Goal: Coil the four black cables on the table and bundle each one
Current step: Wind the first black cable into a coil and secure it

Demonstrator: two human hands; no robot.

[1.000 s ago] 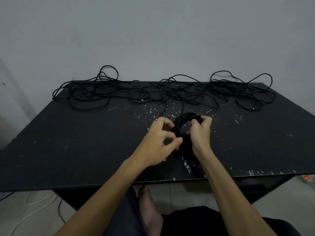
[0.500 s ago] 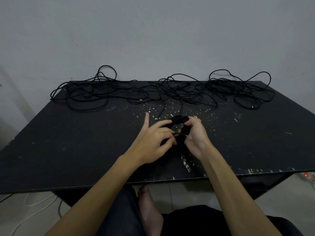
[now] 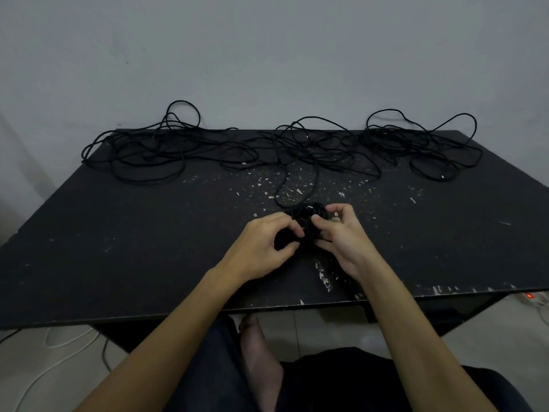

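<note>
Scuffed black table [image 3: 124, 233], coiled cable [image 3: 306, 221]

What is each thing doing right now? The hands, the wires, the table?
left hand: fingers curled, gripping the coil
right hand: fingers curled, pinching the coil
coil: bunched between both hands, its tail running back to the pile
loose cables: tangled, uncoiled, along the far edge
table: black, scratched, speckled white

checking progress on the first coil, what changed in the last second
The left hand curled its raised forefinger back onto the coil; the right hand shifted its pinch on the wraps. Both hands still hold the coil at the same spot. The loose cables behind lie as before.
</note>
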